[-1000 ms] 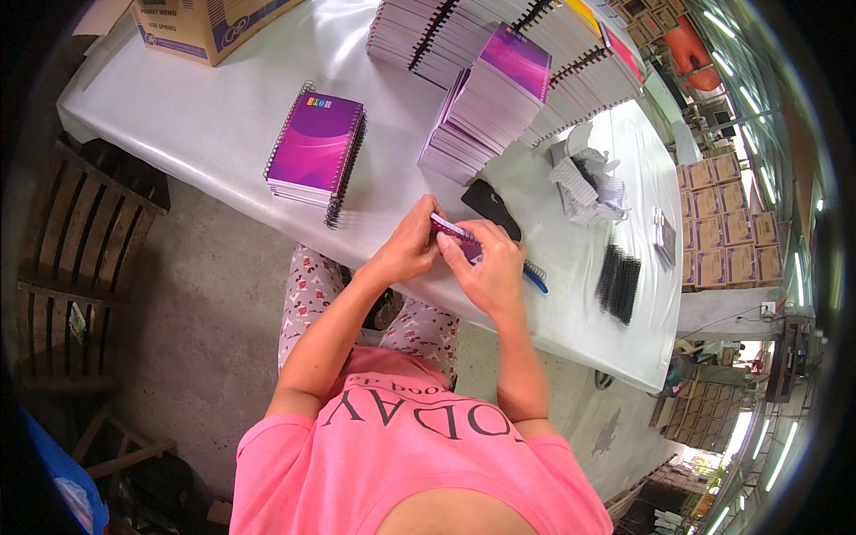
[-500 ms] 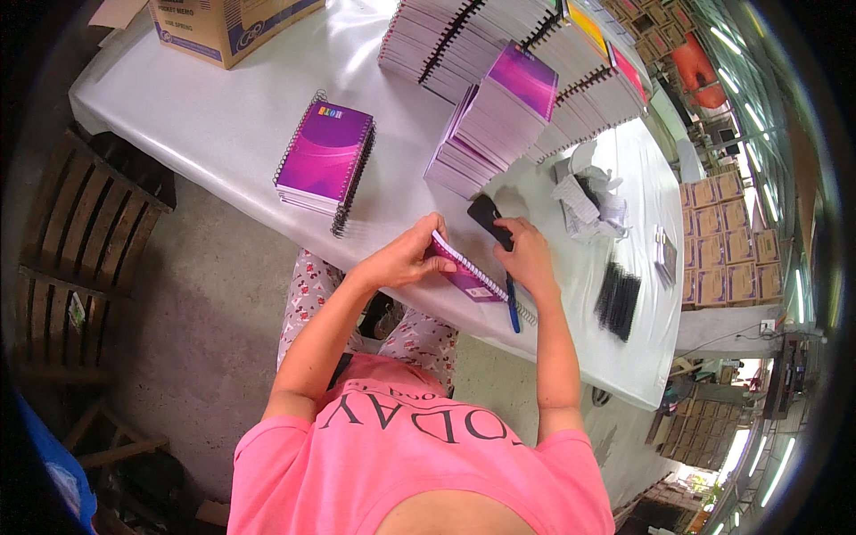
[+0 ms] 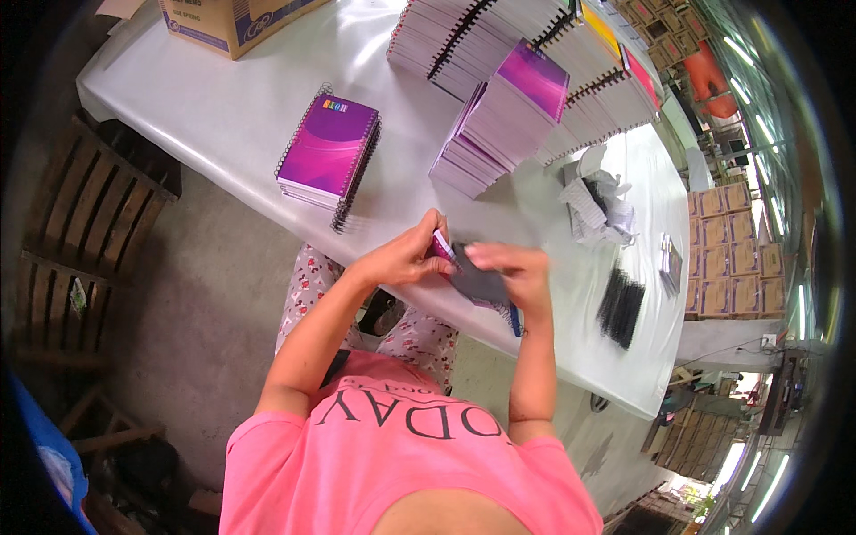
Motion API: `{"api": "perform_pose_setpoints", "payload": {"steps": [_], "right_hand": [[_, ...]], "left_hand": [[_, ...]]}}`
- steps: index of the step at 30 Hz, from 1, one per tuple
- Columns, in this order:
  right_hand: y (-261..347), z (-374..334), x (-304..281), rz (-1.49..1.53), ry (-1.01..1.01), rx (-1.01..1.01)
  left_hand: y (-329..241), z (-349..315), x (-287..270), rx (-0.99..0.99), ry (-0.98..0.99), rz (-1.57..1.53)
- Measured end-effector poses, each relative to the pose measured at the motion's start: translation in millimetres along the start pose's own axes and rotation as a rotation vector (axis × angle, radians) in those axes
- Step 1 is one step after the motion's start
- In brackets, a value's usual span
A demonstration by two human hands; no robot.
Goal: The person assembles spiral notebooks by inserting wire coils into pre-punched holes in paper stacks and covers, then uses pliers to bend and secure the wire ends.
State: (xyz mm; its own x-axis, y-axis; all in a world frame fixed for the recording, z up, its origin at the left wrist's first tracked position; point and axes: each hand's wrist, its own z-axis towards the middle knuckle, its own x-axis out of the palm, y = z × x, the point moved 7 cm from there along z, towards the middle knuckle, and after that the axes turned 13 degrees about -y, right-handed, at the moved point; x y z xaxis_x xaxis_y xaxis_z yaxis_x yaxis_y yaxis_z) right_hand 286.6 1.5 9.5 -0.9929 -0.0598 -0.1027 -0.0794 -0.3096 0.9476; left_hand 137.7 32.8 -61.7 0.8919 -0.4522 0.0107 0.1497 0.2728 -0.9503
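On the near side of a tall block of purple-covered notebooks [image 3: 513, 114], the left hand [image 3: 406, 257] grips a small purple spiral notebook [image 3: 440, 250]; the right hand [image 3: 526, 273] holds a flat, blurred black object [image 3: 481, 283] over it. Left of the block lie stacked purple wire-bound notebooks [image 3: 330, 147].

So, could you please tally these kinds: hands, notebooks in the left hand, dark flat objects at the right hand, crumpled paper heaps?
Left hand and right hand: 2
Notebook in the left hand: 1
Dark flat object: 1
Crumpled paper heap: 1
Total: 5
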Motion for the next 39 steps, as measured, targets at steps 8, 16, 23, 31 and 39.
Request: {"api": "perform_pose_setpoints", "payload": {"steps": [8, 16, 23, 31, 39], "right_hand": [[-0.8, 11.1, 7.9, -0.459, -0.064, 0.043], [-13.6, -28.5, -98.2, -0.454, -0.544, 0.281], [56.6, -17.2, -59.7, -1.055, -0.552, -0.105], [35.9, 11.5, 47.7, -0.690, -0.071, -0.031], [29.6, 11.6, 51.4, -0.887, -0.111, -0.259]], "left_hand": [[-6.7, 6.3, -0.4, -0.094, 0.005, -0.028], [-4.9, 2.8, -3.2, 0.076, -0.126, 0.054], [-4.5, -2.8, -12.6, -0.010, -0.345, -0.192], [-9.1, -11.1, -18.8, -0.112, -0.443, -0.192], [-10.1, -23.1, -26.5, -0.031, -0.503, 0.007]]}}
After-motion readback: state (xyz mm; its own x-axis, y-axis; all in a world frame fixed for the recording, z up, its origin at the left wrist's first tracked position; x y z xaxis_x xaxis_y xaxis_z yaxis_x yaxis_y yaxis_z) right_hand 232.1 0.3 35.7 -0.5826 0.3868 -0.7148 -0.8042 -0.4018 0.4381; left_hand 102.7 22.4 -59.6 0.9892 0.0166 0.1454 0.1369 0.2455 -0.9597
